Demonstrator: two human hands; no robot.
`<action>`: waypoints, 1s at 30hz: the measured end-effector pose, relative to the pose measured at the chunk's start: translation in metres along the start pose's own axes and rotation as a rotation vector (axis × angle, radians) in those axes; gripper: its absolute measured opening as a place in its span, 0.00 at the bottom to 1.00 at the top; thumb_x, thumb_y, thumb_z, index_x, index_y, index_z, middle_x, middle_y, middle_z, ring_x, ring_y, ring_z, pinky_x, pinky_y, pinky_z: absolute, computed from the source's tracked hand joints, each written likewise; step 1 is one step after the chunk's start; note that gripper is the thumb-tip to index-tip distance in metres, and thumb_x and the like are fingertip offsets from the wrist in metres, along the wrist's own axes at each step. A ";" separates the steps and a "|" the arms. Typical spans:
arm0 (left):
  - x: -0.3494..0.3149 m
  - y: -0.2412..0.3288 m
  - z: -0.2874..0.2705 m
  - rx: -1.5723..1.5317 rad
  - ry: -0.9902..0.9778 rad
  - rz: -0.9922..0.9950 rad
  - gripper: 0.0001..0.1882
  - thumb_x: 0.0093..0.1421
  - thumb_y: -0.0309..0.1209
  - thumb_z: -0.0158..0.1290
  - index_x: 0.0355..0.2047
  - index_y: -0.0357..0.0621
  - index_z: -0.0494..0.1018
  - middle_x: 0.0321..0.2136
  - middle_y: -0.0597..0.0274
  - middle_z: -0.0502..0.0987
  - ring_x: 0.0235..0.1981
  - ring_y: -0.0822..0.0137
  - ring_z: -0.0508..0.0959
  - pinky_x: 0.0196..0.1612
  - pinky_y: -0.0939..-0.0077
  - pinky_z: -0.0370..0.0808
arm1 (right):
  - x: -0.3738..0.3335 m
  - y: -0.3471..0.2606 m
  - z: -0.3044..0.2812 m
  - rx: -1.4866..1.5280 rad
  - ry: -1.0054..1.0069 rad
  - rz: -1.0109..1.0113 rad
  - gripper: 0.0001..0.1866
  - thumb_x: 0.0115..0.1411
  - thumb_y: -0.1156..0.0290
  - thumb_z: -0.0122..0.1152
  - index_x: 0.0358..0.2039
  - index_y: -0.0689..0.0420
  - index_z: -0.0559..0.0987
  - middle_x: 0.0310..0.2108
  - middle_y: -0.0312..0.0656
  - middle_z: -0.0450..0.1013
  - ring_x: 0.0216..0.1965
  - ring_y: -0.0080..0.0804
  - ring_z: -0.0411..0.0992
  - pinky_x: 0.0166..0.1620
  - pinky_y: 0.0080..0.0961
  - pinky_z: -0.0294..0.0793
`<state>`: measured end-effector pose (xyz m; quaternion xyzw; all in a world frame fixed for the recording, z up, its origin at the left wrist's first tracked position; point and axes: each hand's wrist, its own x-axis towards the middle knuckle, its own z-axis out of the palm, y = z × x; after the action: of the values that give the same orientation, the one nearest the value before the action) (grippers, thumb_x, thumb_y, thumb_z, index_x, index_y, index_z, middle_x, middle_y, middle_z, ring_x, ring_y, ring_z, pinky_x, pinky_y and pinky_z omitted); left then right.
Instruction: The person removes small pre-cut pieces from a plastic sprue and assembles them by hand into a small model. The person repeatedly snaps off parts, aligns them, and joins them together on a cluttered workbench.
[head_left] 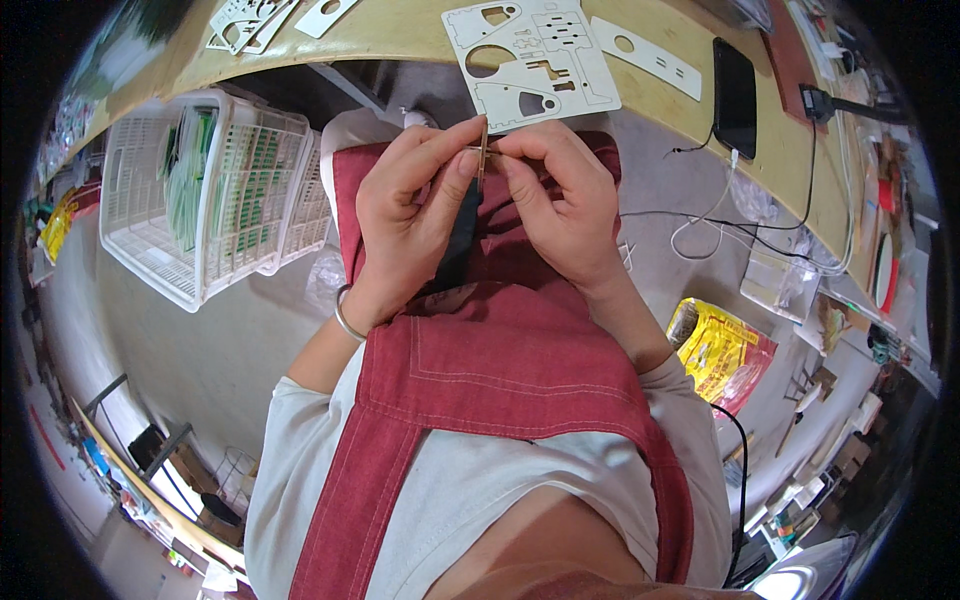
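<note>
My left hand (410, 195) is closed, its thumb and fingers pinching a thin flat wooden piece (484, 150) that stands nearly edge-on above my lap. My right hand (562, 190) meets it from the other side, thumb and forefinger pinched close to the piece's face. Whatever lies between those right fingertips is too small to make out. Just beyond my hands, a pale wooden sheet (590, 88) with many cut-out shapes rests on the table's near edge. A dark strip hangs below the left fingers, over the red apron (520, 350).
The wooden table (400, 38) curves around the front and right. On it lie a pale rectangular board (655, 62), a black phone (735, 98) with a white cable and more cut sheets (250, 22). White plastic baskets (150, 235) stand left; a yellow-and-red bag (722, 350) sits on the floor at right.
</note>
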<state>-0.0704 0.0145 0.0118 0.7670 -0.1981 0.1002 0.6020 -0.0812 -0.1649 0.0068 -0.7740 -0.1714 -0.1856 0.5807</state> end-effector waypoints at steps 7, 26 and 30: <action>-0.006 0.010 0.004 -0.423 0.028 -0.367 0.18 0.74 0.26 0.55 0.62 0.35 0.74 0.38 0.65 0.80 0.33 0.78 0.75 0.36 0.83 0.72 | 0.000 0.002 0.003 -0.043 0.078 -0.061 0.10 0.58 0.85 0.67 0.40 0.63 0.82 0.35 0.46 0.78 0.35 0.42 0.77 0.39 0.32 0.77; -0.013 -0.001 0.003 -0.215 -0.010 -0.129 0.12 0.72 0.22 0.55 0.54 0.33 0.77 0.45 0.63 0.80 0.42 0.77 0.79 0.45 0.83 0.76 | -0.006 -0.002 0.003 -0.217 0.066 -0.094 0.11 0.58 0.88 0.66 0.41 0.64 0.80 0.37 0.45 0.78 0.35 0.37 0.77 0.37 0.28 0.76; -0.012 0.001 0.006 -0.252 -0.037 -0.102 0.13 0.71 0.22 0.56 0.55 0.33 0.76 0.47 0.62 0.80 0.45 0.74 0.79 0.49 0.79 0.77 | -0.005 0.001 0.005 -0.277 0.099 -0.182 0.12 0.54 0.88 0.68 0.39 0.63 0.80 0.35 0.46 0.77 0.34 0.42 0.76 0.36 0.33 0.76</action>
<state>-0.0820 0.0108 0.0061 0.6961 -0.1812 0.0297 0.6941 -0.0850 -0.1603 0.0023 -0.8177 -0.1848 -0.2971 0.4572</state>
